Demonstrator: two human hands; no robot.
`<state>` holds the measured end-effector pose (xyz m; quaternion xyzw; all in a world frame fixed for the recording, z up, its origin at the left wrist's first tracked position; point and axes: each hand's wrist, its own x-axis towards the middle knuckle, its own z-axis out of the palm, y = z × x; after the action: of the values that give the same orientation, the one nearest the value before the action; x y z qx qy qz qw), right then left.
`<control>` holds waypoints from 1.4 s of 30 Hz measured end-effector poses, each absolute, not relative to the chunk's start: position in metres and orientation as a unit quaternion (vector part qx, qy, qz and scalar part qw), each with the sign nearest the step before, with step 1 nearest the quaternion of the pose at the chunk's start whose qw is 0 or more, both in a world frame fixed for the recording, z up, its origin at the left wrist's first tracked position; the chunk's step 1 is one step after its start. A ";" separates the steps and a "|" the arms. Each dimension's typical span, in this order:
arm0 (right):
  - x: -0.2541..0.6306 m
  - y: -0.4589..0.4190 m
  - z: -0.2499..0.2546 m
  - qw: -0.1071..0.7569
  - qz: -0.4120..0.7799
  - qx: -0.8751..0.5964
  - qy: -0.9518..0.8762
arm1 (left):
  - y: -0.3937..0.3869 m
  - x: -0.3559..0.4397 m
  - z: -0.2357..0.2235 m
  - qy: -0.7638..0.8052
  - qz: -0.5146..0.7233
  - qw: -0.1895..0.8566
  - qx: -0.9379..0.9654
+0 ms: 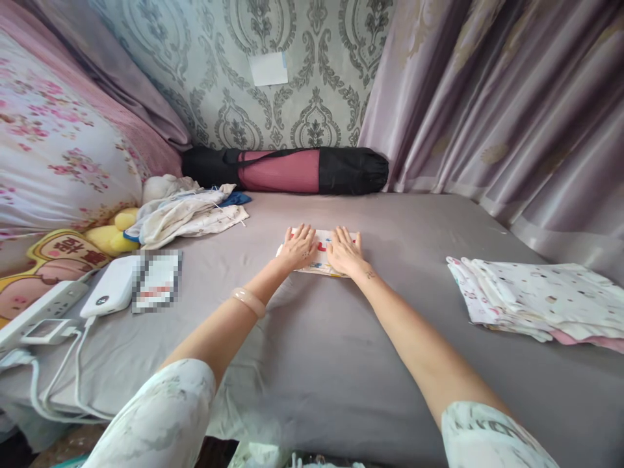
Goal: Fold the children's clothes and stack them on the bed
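My left hand (299, 246) and my right hand (345, 250) lie flat, fingers stretched out, side by side on a small folded white cloth (320, 253) with red and blue print. The cloth rests on the grey bed sheet (312, 351) in the middle of the bed. A pale bangle (249, 301) sits on my left forearm. Both hands press on the cloth and hold nothing.
A stack of folded patterned cloths (541, 296) lies at the right. An unfolded heap of clothes (188, 214) and soft toys (114, 237) sit at the back left. A white power bank (110, 286), power strip (41, 312) and cables lie at the left. A black-and-pink bag (287, 170) lies against the wall.
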<state>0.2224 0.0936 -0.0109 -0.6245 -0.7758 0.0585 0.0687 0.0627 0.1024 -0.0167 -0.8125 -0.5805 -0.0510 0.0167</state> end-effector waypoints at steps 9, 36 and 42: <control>0.210 0.110 -0.027 0.068 0.078 -0.570 -0.815 | 0.120 0.062 -0.031 -0.532 -0.026 0.004 -0.846; 0.210 0.116 -0.025 0.077 0.079 -0.579 -0.808 | 0.118 0.065 -0.024 -0.585 -0.074 -0.006 -0.808; 0.209 0.114 -0.033 0.053 0.091 -0.592 -0.799 | 0.112 0.059 -0.033 -0.563 -0.068 0.013 -0.824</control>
<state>0.2092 0.1135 -0.0326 -0.5922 -0.7988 0.0915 0.0530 0.0592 0.1120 -0.0330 -0.8236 -0.5630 -0.0678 0.0128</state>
